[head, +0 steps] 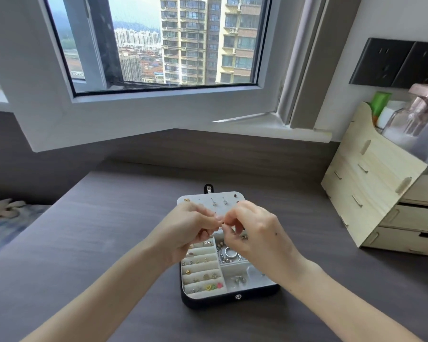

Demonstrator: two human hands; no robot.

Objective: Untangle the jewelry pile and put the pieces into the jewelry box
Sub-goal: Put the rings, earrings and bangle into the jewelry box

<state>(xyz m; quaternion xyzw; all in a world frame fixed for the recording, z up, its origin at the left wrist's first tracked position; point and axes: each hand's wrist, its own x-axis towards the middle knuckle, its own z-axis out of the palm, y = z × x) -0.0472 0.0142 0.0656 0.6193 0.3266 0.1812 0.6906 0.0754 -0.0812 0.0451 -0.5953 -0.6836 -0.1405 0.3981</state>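
The head view looks forward and down, close over the desk point(109, 218), toward the window point(158, 45).

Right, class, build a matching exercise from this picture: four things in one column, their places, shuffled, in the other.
1 jewelry box
2 small jewelry piece
3 wooden drawer organiser
4 green tube

a standing in the organiser's top
b pinched between left hand and right hand
c open on the desk
d at the desk's right edge

Pairs: 1-c, 2-b, 3-d, 4-a
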